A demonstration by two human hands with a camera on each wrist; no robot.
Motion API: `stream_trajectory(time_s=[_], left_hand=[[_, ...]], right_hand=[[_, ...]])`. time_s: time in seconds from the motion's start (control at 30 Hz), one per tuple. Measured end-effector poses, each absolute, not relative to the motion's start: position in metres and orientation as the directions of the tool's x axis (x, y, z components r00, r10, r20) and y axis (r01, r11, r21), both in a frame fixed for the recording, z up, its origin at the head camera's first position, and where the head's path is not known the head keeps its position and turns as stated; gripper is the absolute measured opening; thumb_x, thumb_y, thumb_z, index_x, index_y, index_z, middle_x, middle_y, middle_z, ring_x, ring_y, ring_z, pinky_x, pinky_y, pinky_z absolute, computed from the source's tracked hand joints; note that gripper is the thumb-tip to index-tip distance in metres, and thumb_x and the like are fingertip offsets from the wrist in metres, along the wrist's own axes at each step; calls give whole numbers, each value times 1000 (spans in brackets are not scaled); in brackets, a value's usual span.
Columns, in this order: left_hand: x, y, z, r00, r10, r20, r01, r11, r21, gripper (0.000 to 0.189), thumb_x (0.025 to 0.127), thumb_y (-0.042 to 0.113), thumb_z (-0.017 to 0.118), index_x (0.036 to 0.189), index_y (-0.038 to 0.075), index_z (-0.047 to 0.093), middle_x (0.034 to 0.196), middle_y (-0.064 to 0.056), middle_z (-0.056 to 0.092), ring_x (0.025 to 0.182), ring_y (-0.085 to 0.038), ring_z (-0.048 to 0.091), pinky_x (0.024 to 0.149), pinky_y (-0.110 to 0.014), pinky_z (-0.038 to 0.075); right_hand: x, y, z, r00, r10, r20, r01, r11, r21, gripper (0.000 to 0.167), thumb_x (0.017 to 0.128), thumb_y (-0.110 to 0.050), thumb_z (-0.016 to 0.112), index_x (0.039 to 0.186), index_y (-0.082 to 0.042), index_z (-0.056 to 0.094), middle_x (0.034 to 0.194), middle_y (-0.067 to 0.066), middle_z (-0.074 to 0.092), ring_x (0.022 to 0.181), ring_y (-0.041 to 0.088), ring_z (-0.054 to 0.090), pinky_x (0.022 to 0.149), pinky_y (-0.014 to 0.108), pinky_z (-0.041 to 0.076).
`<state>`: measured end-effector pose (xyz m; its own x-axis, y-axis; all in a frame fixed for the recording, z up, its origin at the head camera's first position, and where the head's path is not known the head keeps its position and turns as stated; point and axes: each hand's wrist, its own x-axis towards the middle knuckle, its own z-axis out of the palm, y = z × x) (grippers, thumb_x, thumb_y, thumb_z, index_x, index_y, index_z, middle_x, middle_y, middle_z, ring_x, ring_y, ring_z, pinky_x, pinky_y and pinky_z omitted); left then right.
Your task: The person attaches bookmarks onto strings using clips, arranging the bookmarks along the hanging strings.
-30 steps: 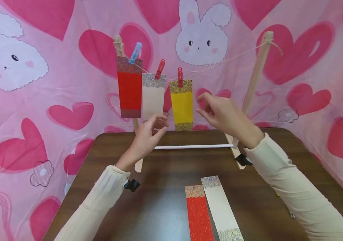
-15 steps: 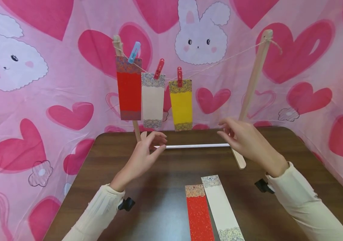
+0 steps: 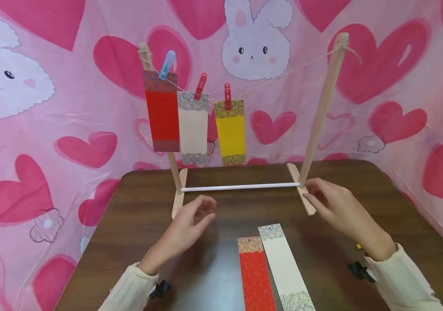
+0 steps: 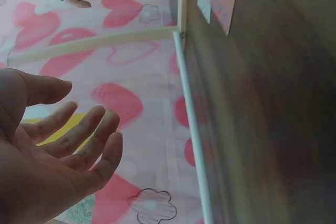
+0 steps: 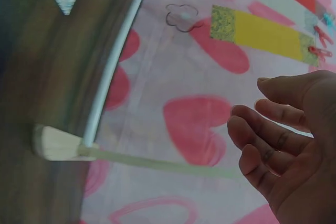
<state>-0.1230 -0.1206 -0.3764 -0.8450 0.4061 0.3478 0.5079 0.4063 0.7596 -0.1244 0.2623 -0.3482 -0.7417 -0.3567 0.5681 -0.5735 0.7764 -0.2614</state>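
Both hands are held over the table, fingers loosely bent, with nothing in them. My left hand [image 3: 186, 226] is in front of the stand's left foot. Near the right foot is my right hand [image 3: 339, 207]. On a string between two wooden posts hang a red paper strip [image 3: 163, 114] under a blue clothespin [image 3: 167, 65], a white strip [image 3: 193, 129] under a red clothespin [image 3: 200, 86], and a yellow strip [image 3: 230, 134] under another red clothespin [image 3: 227, 96]. A second red strip [image 3: 255, 276] and a second white strip [image 3: 285, 263] lie on the table between my hands.
The stand has a right post [image 3: 324, 108], a left post [image 3: 174, 172] and a white crossbar [image 3: 240, 187] low between them. A small yellow item [image 3: 358, 246] lies beside my right wrist. Pink heart-and-bunny cloth [image 3: 272, 125] hangs behind the brown table [image 3: 213, 259].
Both hands have come down and back from the hanging strips, the right also moving outward to the right. The three hanging strips stay clipped on the string.
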Motion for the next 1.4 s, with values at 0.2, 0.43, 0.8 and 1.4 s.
stream_trajectory(time_s=[0.2,0.43,0.8,1.4], left_hand=[[-111,-117,-388,-829,446,338,533,449,717,29,91,5,71,115,15,61,110,5,66,103,-19,64,84,-44,55],[-105,-112,-404,-797,501,336,573,452,684,31,89,4,72,117,12,61,111,2,66,102,-16,63,82,-38,56],[-94,-101,-426,-760,640,117,547,530,648,33,94,12,68,125,6,59,121,-5,62,110,-23,62,95,-37,51],[-104,-52,-431,-759,651,-10,559,659,504,44,93,27,72,131,10,60,128,-4,57,116,-19,52,97,-39,47]], right_hand=[[-107,279,-365,-756,-316,573,-553,778,-300,33,79,1,79,106,-10,64,81,-12,62,69,1,52,61,15,42],[-87,300,-385,-771,-218,599,-485,810,-329,35,75,2,81,104,-12,67,81,-10,64,68,0,51,60,15,42],[-40,339,-428,-879,-53,474,-302,830,-468,31,79,-4,81,105,-12,67,90,2,69,74,-6,58,64,7,44],[-9,356,-472,-829,513,221,31,438,-898,27,89,-2,73,114,5,65,88,-26,69,81,-11,63,66,7,46]])
